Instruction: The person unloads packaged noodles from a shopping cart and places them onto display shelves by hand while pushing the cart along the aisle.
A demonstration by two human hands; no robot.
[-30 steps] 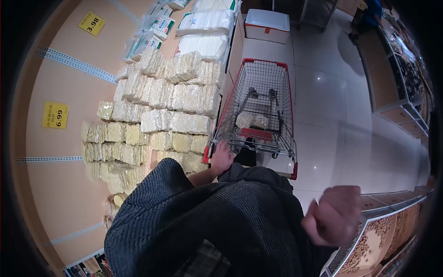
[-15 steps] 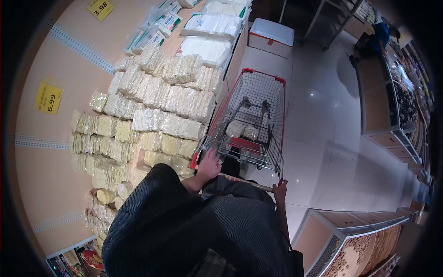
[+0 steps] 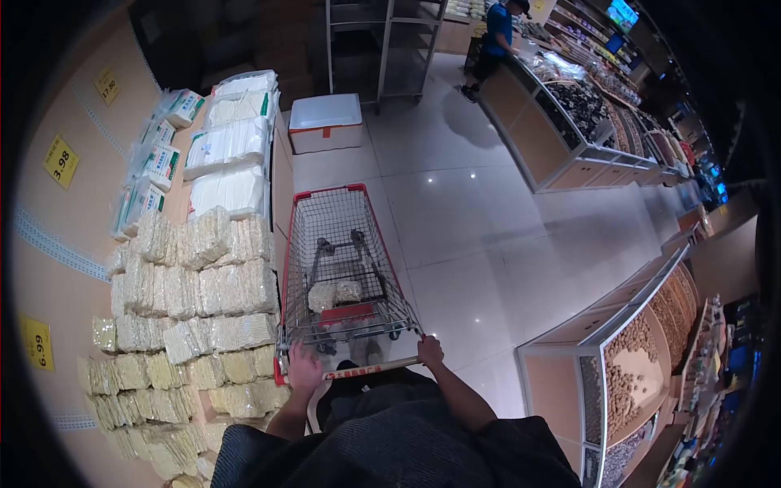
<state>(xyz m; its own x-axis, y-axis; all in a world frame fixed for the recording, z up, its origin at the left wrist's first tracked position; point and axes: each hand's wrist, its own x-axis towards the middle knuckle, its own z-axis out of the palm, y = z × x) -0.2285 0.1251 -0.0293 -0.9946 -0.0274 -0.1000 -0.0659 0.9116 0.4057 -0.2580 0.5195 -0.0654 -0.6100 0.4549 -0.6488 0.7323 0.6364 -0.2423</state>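
Observation:
The shopping cart (image 3: 377, 244), a wire basket with red trim, stands in front of me. My right hand (image 3: 429, 350) is closed around the right end of its handle (image 3: 366, 371). At the left end, my left hand (image 3: 305, 368) lies over the handle and rear corner, fingers stretched forward and holding nothing I can see. Two clear-wrapped pale packs (image 3: 333, 294), like dried noodles, lie low in the cart near its rear. Left of the cart are stacked packs of noodle blocks (image 3: 215, 289) on a shelf.
White packages (image 3: 228, 191) sit farther along the shelf. Ahead stand a white-lidded box (image 3: 325, 122) and a metal rack (image 3: 378, 49). A person in blue (image 3: 496, 41) is beside a dry-goods counter (image 3: 521, 126). Another bin counter (image 3: 561, 390) is at right, beyond the tiled floor (image 3: 480, 236).
My view has turned right, so the shelf and cart appear farther left and more of the right-hand counters shows. My left hand stays by the cart's left rear corner; my right still grips the handle.

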